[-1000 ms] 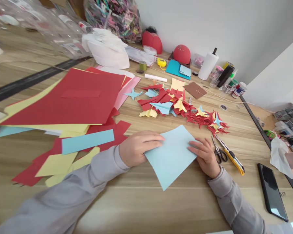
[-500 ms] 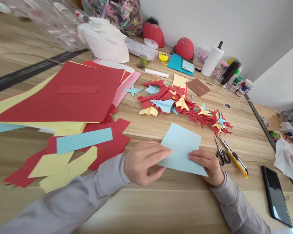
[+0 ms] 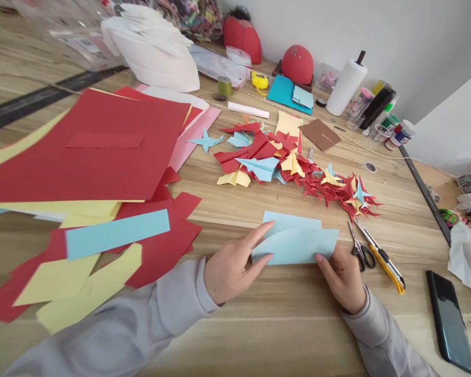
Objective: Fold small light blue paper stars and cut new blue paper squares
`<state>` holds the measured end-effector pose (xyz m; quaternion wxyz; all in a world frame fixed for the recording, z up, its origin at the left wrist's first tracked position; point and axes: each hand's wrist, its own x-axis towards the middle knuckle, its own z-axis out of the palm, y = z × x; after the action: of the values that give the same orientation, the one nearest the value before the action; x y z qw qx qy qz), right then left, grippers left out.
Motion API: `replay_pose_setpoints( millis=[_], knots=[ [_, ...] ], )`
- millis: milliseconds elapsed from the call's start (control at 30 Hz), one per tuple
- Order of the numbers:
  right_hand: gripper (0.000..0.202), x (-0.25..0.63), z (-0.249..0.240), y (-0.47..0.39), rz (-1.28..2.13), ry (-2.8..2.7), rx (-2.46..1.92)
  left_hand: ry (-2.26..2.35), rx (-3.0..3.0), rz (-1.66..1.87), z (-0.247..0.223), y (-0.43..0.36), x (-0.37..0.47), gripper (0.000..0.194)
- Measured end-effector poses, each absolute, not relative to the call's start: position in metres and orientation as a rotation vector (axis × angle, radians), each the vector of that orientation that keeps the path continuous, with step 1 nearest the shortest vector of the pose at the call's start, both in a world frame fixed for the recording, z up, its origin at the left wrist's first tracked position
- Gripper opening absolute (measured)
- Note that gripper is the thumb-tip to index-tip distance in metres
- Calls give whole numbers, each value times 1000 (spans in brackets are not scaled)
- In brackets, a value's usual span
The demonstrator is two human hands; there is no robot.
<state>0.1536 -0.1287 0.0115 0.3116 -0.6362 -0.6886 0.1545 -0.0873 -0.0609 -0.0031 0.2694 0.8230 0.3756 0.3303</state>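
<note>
A light blue sheet of paper [image 3: 294, 246] is bent over on itself, its near edge curled up toward the far part. My left hand [image 3: 235, 267] grips its left side, with the thumb at the near fold and the fingers at the upper layer. On the right, my right hand [image 3: 341, 275] pinches the other side, thumb in front and fingers partly hidden behind the paper. Beyond the sheet lies a heap of folded paper pieces [image 3: 259, 152] in red, yellow and blue. Scissors [image 3: 363, 254] and a yellow utility knife [image 3: 387, 264] rest just right of my right hand.
Large red sheets [image 3: 121, 167] are stacked at the left, with a blue paper strip [image 3: 118, 234] and yellow scraps [image 3: 90, 293] nearer. A phone [image 3: 451, 319] lies at the right. Bottles [image 3: 402, 133] and a yellow tape measure [image 3: 259, 80] stand at the back.
The flat blue sheet has been bent over, its near edge now raised toward the far side. Both hands have shifted their grip, the right thumb now in front. The view has moved slightly.
</note>
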Motion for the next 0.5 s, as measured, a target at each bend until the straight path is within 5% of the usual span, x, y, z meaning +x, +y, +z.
replay_pose_setpoints(
  millis=[67,233,500],
  knots=[
    [15,151,8,-132,436,-1730,-1760,1066,2161,892,-1,-67,-83,54],
    [48,143,3,-139,497,-1546,-1824,1081,1972,843,-4,-74,-75,59],
    [52,139,8,-142,436,-1584,-1887,1132,1846,956,2,-76,-72,54]
  ],
)
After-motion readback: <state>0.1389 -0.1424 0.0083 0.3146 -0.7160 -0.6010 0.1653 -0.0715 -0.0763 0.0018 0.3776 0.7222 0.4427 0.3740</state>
